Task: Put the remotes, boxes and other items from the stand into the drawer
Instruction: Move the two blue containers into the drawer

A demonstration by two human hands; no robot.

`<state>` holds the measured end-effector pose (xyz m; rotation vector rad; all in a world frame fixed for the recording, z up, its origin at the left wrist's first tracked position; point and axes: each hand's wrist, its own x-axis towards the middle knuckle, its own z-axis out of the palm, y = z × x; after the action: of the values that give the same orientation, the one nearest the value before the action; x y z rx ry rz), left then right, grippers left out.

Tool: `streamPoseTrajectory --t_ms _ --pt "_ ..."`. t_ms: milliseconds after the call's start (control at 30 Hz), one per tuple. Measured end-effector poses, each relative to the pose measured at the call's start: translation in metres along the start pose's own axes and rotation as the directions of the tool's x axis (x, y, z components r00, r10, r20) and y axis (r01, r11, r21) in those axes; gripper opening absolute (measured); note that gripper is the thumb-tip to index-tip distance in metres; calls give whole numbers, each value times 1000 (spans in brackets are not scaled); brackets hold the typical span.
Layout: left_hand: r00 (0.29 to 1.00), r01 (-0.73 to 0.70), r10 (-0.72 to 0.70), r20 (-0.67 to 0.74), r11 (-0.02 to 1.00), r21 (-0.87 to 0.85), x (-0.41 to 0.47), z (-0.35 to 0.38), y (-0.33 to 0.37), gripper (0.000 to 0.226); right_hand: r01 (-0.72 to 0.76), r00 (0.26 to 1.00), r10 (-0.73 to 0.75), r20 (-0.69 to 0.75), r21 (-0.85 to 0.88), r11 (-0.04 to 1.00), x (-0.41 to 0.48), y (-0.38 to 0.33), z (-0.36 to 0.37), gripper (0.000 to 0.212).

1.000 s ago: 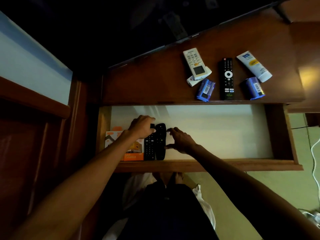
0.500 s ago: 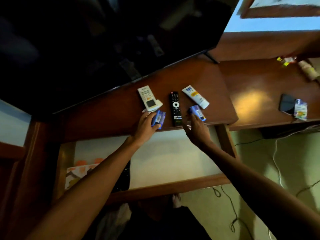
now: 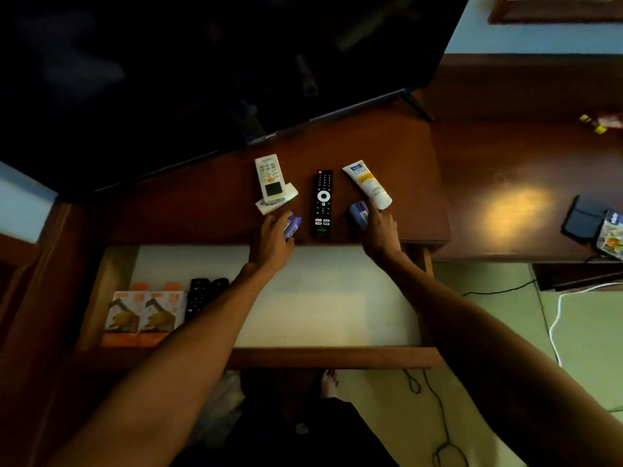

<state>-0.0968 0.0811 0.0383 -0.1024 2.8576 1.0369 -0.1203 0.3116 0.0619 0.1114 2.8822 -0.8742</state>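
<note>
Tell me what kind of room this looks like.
Probably a living room or bedroom at home: a flat television stands on a wooden TV stand carrying a black remote and a white remote, above an open drawer.

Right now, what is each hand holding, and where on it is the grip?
The left hand closes over the near end of a small blue pack. The right hand touches the blue roll from its right side; a full grip cannot be told.

One head-worn camera looked steeply down from above the open drawer (image 3: 337, 357), facing forward toward the stand (image 3: 209, 210) just beyond it, close enough that both forearms filled the foreground.
</note>
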Motion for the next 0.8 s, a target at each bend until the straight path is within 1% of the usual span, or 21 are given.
streamPoseTrajectory --t_ms 133,233,333,400,467,533,600,700,800 --pt "998 -65 65 12 997 44 -20 -14 -10 71 3 1000 -4 24 57 998 -14 -1 -6 64" --pt "993 -114 113 20 992 52 -37 -23 -26 76 83 995 -87 41 85 993 -28 -10 -2 66" --pt "993 -103 102 56 995 16 -55 -29 -47 78 197 970 -210 123 107 974 -36 -27 14 59" --pt "992 -80 79 94 997 7 -67 -34 -64 77 248 946 -269 179 133 960 -45 -42 28 64" --pt "989 -59 56 134 998 17 -79 -37 -83 74 270 922 -297 248 137 953 -58 -54 46 66" --pt "985 -23 18 173 999 30 -88 -39 -104 70 266 909 -283 305 98 959 -69 -59 69 69" --pt "978 3 -14 209 999 54 -97 -39 -122 67 237 900 -239 363 53 970 -81 -61 93 72" --pt "968 18 -44 248 994 107 -103 -33 -143 66 139 895 -138 425 28 990 -96 -62 129 75" --pt "962 -5 -50 267 979 202 -101 -22 -158 66 38 905 -36 425 2 999 -104 -63 161 76"
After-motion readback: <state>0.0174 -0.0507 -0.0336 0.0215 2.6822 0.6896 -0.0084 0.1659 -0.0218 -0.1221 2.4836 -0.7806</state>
